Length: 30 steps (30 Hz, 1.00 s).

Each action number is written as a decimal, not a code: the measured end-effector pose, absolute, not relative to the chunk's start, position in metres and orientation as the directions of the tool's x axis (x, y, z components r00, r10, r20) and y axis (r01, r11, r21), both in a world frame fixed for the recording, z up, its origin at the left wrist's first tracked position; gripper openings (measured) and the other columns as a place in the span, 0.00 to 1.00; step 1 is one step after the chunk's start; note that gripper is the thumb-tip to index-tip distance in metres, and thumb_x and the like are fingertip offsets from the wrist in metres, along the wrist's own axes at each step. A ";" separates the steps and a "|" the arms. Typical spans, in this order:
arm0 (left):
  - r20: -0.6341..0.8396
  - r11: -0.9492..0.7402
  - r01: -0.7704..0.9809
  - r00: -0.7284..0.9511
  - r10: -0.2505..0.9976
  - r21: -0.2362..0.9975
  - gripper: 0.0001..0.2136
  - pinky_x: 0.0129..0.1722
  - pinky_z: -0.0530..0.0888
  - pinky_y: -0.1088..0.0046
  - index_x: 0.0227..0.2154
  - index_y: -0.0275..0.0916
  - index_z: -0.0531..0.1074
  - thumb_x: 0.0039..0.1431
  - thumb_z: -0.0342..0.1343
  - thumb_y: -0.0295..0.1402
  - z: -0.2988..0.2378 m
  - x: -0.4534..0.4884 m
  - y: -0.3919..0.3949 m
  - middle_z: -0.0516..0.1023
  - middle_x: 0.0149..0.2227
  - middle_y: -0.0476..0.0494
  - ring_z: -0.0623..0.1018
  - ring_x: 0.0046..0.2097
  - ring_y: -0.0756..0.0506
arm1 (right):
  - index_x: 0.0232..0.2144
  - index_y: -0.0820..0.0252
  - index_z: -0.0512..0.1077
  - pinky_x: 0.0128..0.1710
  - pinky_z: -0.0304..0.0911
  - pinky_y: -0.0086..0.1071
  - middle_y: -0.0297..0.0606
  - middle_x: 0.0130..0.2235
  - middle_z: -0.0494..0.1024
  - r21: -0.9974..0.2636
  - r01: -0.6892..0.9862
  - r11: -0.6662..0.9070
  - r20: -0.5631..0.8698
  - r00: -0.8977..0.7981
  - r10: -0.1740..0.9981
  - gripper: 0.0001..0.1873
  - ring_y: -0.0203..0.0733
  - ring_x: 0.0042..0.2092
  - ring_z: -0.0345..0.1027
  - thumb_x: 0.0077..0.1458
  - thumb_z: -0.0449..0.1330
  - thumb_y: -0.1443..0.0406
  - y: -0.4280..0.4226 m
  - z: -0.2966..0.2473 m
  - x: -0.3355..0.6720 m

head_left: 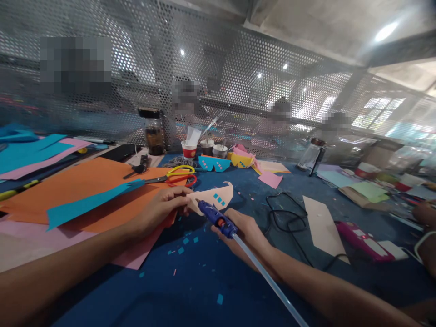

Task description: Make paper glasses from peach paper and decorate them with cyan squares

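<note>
A pale pink paper cut-out, dotted with small blue squares, is pinched at its left end by my left hand. My right hand wraps around a dark blue hot glue gun, whose nozzle is at the cut-out's left part. From the gun's rear a long clear glue stick runs back toward me. Small blue paper squares lie scattered on the table below my hands. Close behind my left hand are scissors with yellow and red handles, beside a blue paper strip.
Orange sheets spread at the left. Behind stand a blue cut-out, a yellow cut-out, paper cups and a jar. On the right are a black cable and a magenta power strip. Perforated metal rises behind.
</note>
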<state>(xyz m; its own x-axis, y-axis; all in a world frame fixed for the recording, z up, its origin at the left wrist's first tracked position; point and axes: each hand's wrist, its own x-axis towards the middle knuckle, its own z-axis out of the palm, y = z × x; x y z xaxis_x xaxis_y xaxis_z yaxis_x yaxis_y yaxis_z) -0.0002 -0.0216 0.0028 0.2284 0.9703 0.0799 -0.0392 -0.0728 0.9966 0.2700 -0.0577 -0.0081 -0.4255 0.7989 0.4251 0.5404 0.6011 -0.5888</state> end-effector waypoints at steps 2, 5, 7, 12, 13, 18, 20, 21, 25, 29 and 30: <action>0.086 -0.077 -0.047 0.232 0.969 0.996 0.09 0.34 0.72 0.68 0.38 0.40 0.82 0.58 0.66 0.39 0.000 -0.002 -0.019 0.82 0.32 0.44 0.75 0.31 0.46 | 0.33 0.56 0.69 0.32 0.58 0.28 0.31 0.31 0.76 -0.670 0.482 0.565 0.398 -0.409 0.821 0.11 0.36 0.30 0.67 0.63 0.66 0.59 -0.062 0.002 0.269; 0.092 -0.082 -0.048 0.241 0.966 0.995 0.10 0.33 0.71 0.69 0.39 0.40 0.82 0.58 0.66 0.39 -0.001 -0.003 -0.018 0.82 0.31 0.44 0.75 0.31 0.46 | 0.31 0.56 0.68 0.29 0.58 0.28 0.30 0.28 0.72 -0.771 0.414 0.483 0.329 -0.390 0.860 0.14 0.35 0.28 0.63 0.65 0.64 0.56 -0.069 0.017 0.267; 0.093 -0.085 -0.043 0.250 0.964 0.996 0.10 0.34 0.72 0.69 0.39 0.40 0.82 0.59 0.66 0.40 0.001 -0.004 -0.019 0.83 0.32 0.44 0.76 0.31 0.45 | 0.30 0.56 0.68 0.27 0.58 0.28 0.30 0.28 0.70 -0.813 0.381 0.440 0.291 -0.388 0.874 0.16 0.35 0.28 0.61 0.64 0.65 0.54 -0.073 0.024 0.266; 0.084 -0.080 -0.026 0.263 0.961 0.996 0.11 0.35 0.73 0.68 0.39 0.40 0.82 0.58 0.67 0.40 0.007 -0.004 -0.020 0.84 0.32 0.43 0.77 0.31 0.45 | 0.32 0.55 0.67 0.24 0.58 0.27 0.28 0.26 0.69 -0.905 0.298 0.303 0.183 -0.371 0.910 0.19 0.34 0.26 0.62 0.63 0.67 0.51 -0.075 0.028 0.268; 0.082 -0.079 -0.025 0.263 0.961 0.997 0.11 0.35 0.74 0.68 0.40 0.40 0.82 0.58 0.67 0.40 0.007 -0.004 -0.019 0.84 0.32 0.44 0.77 0.31 0.45 | 0.32 0.55 0.68 0.24 0.59 0.27 0.27 0.26 0.69 -0.917 0.281 0.285 0.171 -0.368 0.914 0.19 0.34 0.26 0.62 0.62 0.68 0.50 -0.075 0.027 0.269; 0.084 -0.078 -0.033 0.268 0.960 0.996 0.11 0.36 0.74 0.67 0.42 0.40 0.81 0.61 0.65 0.41 0.006 -0.005 -0.018 0.85 0.33 0.43 0.78 0.31 0.44 | 0.35 0.56 0.70 0.23 0.60 0.26 0.27 0.27 0.70 -0.945 0.229 0.232 0.140 -0.359 0.923 0.19 0.33 0.25 0.64 0.60 0.70 0.50 -0.074 0.026 0.271; 0.091 -0.083 -0.041 0.270 0.959 0.996 0.11 0.36 0.74 0.67 0.42 0.40 0.81 0.61 0.65 0.41 0.005 -0.005 -0.017 0.85 0.32 0.44 0.78 0.31 0.45 | 0.35 0.55 0.69 0.23 0.60 0.26 0.27 0.26 0.70 -0.952 0.236 0.195 0.101 -0.360 0.927 0.19 0.33 0.25 0.64 0.62 0.68 0.48 -0.076 0.031 0.272; 0.094 -0.085 -0.044 0.271 0.958 0.995 0.11 0.36 0.75 0.67 0.41 0.40 0.81 0.61 0.65 0.41 0.005 -0.005 -0.017 0.85 0.32 0.44 0.77 0.30 0.45 | 0.35 0.55 0.69 0.23 0.60 0.26 0.26 0.25 0.69 -0.953 0.243 0.182 0.084 -0.362 0.928 0.19 0.33 0.24 0.64 0.62 0.66 0.48 -0.077 0.034 0.272; 0.101 -0.089 -0.054 0.275 0.956 0.995 0.10 0.35 0.75 0.67 0.38 0.40 0.80 0.60 0.65 0.41 0.006 -0.004 -0.017 0.84 0.31 0.43 0.77 0.30 0.45 | 0.34 0.55 0.68 0.23 0.61 0.26 0.26 0.24 0.68 -0.943 0.278 0.182 0.069 -0.370 0.926 0.18 0.33 0.24 0.64 0.63 0.64 0.49 -0.078 0.040 0.273; 0.092 -0.081 -0.054 0.267 0.959 0.995 0.08 0.35 0.74 0.67 0.38 0.41 0.80 0.60 0.65 0.38 0.007 -0.002 -0.019 0.84 0.31 0.44 0.77 0.30 0.45 | 0.34 0.55 0.68 0.23 0.59 0.27 0.27 0.25 0.68 -0.926 0.298 0.233 0.109 -0.379 0.919 0.18 0.34 0.25 0.63 0.62 0.66 0.49 -0.077 0.034 0.272; 0.092 -0.081 -0.055 0.263 0.960 0.995 0.07 0.35 0.74 0.68 0.37 0.41 0.80 0.61 0.64 0.38 0.007 -0.002 -0.019 0.84 0.32 0.44 0.77 0.30 0.45 | 0.34 0.56 0.69 0.24 0.59 0.27 0.28 0.27 0.70 -0.915 0.310 0.257 0.126 -0.387 0.913 0.18 0.34 0.26 0.63 0.62 0.67 0.50 -0.076 0.032 0.272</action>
